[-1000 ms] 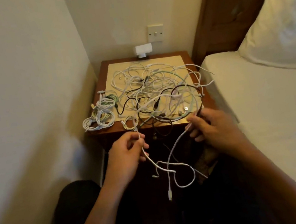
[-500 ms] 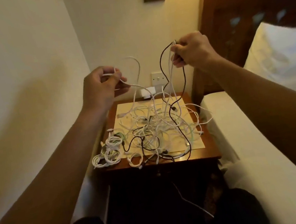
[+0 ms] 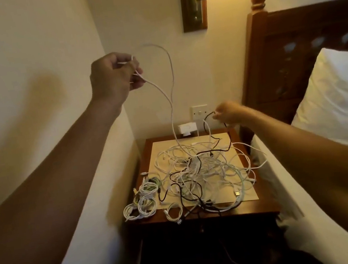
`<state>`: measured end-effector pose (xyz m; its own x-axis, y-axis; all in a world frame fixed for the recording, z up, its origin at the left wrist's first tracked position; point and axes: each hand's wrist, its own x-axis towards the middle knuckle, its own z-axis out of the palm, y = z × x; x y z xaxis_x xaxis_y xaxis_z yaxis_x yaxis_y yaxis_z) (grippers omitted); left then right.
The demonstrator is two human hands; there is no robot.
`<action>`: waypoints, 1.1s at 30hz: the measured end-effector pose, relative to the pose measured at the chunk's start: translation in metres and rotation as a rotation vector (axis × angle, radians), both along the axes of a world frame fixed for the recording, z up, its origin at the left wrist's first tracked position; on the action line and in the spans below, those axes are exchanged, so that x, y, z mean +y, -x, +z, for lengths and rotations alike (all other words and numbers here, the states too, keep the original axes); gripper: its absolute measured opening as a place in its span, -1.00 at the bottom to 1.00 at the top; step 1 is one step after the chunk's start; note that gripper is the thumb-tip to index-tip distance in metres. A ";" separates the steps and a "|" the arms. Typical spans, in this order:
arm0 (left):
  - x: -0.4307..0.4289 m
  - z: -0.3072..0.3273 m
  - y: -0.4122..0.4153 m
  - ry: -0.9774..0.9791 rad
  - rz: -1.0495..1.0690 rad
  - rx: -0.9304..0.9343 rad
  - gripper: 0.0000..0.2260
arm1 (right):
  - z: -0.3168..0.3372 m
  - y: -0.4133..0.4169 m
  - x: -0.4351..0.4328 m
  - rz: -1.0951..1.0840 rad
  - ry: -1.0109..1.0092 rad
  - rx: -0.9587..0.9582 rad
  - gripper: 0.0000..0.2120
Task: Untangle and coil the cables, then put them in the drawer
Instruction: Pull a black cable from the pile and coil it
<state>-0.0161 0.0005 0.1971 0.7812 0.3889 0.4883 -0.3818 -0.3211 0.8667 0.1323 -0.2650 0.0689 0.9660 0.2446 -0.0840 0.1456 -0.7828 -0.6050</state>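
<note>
The right hand [image 3: 227, 113] is sitting much lower now than half a second ago. It was up high then, and now it is down near the wall switch [image 3: 200, 112]. The left hand [image 3: 115, 75] is still staying up high.

The left hand's fingers are curling tight around a white cable [image 3: 172, 114]. This cable is looping up and then hanging down into the messy pile of cables [image 3: 199, 173]. The right hand is pinching a black cable [image 3: 205, 118] that is going down toward the same pile.

The pile is lying on a paper mat [image 3: 162, 149] on the bedside table [image 3: 263, 205]. Some coiled cables [image 3: 142, 201] are lying at the table's front left corner, just beside the pile.
</note>
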 end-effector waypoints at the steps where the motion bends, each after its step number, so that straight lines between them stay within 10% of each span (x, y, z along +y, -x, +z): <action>1: 0.000 -0.009 -0.001 0.017 -0.003 0.030 -0.95 | -0.018 0.006 -0.001 0.041 0.038 0.033 -0.81; 7: -0.003 -0.042 0.001 0.076 -0.014 0.137 -0.93 | -0.083 0.065 -0.019 0.218 0.002 -0.047 -0.38; 10: -0.003 -0.049 0.005 0.102 0.005 0.148 -0.94 | -0.089 0.106 -0.024 0.363 -0.079 0.049 -0.44; 13: -0.006 -0.047 0.007 0.212 -0.022 0.120 -0.96 | -0.108 0.128 -0.015 0.460 0.259 0.021 -0.47; 15: -0.004 -0.043 0.010 0.286 -0.034 0.107 -0.95 | -0.117 0.125 -0.010 0.408 0.324 0.037 -0.77; 27: 0.040 -0.143 0.040 -0.214 0.130 0.267 -0.96 | 0.036 0.073 -0.006 0.043 -0.936 0.016 -0.74; 33: 0.039 -0.118 0.044 -0.116 0.133 0.175 -0.90 | 0.065 0.054 -0.004 -0.022 -0.816 -0.184 -0.72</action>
